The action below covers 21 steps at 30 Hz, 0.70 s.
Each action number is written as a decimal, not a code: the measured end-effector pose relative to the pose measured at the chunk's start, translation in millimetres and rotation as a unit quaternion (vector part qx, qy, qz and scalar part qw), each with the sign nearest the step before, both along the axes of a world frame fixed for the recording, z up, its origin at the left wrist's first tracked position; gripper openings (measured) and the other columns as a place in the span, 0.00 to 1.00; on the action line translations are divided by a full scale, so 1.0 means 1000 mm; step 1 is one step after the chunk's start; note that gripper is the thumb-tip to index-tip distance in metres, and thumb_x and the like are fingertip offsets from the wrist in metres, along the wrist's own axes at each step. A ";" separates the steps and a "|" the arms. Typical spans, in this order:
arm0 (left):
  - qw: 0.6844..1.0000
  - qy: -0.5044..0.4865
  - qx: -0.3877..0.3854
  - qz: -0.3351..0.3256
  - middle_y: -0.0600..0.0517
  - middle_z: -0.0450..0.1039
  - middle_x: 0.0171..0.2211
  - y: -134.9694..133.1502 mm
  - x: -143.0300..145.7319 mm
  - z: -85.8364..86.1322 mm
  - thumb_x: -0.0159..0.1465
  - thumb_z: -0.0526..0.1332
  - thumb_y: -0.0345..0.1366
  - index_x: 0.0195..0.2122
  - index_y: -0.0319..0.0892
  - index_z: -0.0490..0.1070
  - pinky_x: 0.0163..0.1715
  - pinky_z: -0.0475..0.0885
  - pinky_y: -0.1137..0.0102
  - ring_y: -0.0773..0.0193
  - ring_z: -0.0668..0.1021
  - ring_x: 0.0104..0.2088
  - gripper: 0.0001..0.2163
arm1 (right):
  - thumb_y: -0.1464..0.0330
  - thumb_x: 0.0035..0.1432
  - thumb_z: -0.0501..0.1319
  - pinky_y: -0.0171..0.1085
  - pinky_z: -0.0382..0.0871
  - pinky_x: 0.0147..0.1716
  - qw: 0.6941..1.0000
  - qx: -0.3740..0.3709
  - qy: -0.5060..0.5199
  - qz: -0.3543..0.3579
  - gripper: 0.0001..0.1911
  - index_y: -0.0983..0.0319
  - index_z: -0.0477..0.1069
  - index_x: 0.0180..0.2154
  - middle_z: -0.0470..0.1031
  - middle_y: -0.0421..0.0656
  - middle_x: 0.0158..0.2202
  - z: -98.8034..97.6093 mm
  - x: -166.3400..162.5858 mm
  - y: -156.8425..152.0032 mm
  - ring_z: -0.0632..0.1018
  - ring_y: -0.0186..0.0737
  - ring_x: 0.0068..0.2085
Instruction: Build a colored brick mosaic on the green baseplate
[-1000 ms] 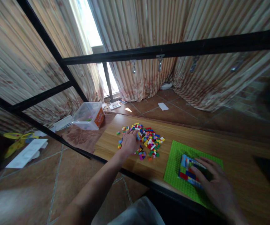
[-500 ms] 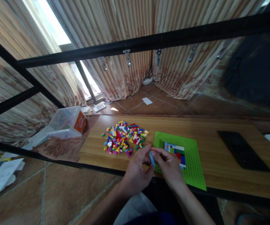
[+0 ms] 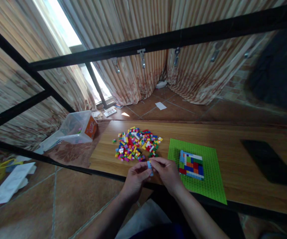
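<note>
My left hand (image 3: 134, 179) and my right hand (image 3: 167, 172) meet over the near edge of the wooden table (image 3: 233, 156). Both pinch a small light blue brick (image 3: 149, 165) between their fingertips. Just beyond them lies a pile of small coloured bricks (image 3: 137, 143). To the right lies a green baseplate (image 3: 208, 179), which carries a flat patch of white, blue, red, orange and green bricks (image 3: 191, 164).
A flat black object (image 3: 270, 162) lies on the table at the right. A clear plastic box with an orange label (image 3: 77, 127) stands on a cloth left of the table. Black frame bars (image 3: 158, 41) cross in front of striped curtains. Papers lie on the tiled floor.
One second ago my left hand was in the brick pile and my right lay on the baseplate; now both are together holding a light blue brick. The view has shifted right and steadied.
</note>
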State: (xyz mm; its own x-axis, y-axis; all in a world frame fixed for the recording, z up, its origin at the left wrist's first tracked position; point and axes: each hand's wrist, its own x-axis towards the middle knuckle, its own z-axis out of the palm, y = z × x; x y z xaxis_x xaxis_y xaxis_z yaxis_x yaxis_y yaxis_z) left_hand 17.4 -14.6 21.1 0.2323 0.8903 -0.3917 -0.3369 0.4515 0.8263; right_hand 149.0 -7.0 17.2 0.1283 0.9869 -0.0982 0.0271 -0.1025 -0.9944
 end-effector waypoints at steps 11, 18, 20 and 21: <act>0.997 -0.042 -0.005 0.067 0.53 0.74 0.30 0.017 -0.018 0.000 0.45 0.75 0.34 0.37 0.37 0.76 0.25 0.69 0.80 0.75 0.73 0.25 0.18 | 0.64 0.56 0.57 0.38 0.70 0.34 0.989 0.049 -0.130 0.053 0.12 0.60 0.79 0.34 0.81 0.42 0.31 -0.001 -0.017 0.047 0.79 0.41 0.32; 0.997 -0.044 -0.028 0.048 0.50 0.76 0.33 0.014 -0.018 -0.005 0.49 0.73 0.34 0.41 0.38 0.76 0.26 0.71 0.80 0.72 0.75 0.28 0.18 | 0.74 0.55 0.57 0.41 0.68 0.45 0.950 0.099 -0.294 0.043 0.13 0.58 0.79 0.36 0.79 0.45 0.39 0.007 -0.016 0.067 0.77 0.42 0.40; 0.998 -0.041 -0.030 0.044 0.49 0.76 0.33 0.015 -0.017 -0.005 0.50 0.73 0.34 0.42 0.37 0.75 0.28 0.71 0.79 0.70 0.77 0.30 0.18 | 0.75 0.55 0.56 0.41 0.67 0.46 0.951 0.113 -0.286 0.043 0.14 0.59 0.78 0.40 0.77 0.46 0.42 0.009 -0.013 0.063 0.76 0.42 0.42; 0.998 -0.039 -0.032 0.041 0.49 0.77 0.33 0.015 -0.017 -0.005 0.50 0.73 0.33 0.42 0.37 0.75 0.28 0.71 0.79 0.70 0.77 0.30 0.18 | 0.74 0.56 0.56 0.41 0.68 0.46 0.953 0.120 -0.273 0.049 0.15 0.60 0.77 0.41 0.77 0.46 0.43 0.011 -0.011 0.058 0.76 0.41 0.42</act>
State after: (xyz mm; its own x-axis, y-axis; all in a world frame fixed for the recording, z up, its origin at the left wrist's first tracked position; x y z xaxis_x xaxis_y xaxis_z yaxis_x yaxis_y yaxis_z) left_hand 0.2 0.2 16.2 0.1920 0.8813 -0.4317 -0.4373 0.4706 0.7663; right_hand 138.4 51.1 27.9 0.0023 0.9824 0.1865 0.5454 0.1551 -0.8237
